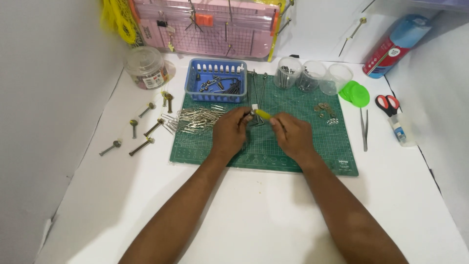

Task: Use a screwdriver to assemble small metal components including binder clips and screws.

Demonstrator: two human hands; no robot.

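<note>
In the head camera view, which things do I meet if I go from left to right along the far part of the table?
Clear round jar → blue basket → three clear cups → green lids → red-handled scissors → small glue bottle.

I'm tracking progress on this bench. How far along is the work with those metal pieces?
Possibly done: five bolts lie apart on the white table. In hand: the left hand grips a small metal part, and the right hand holds a yellow-handled tool against it. Seemingly left: a pile of metal pins and loose washers on the green mat.
</note>
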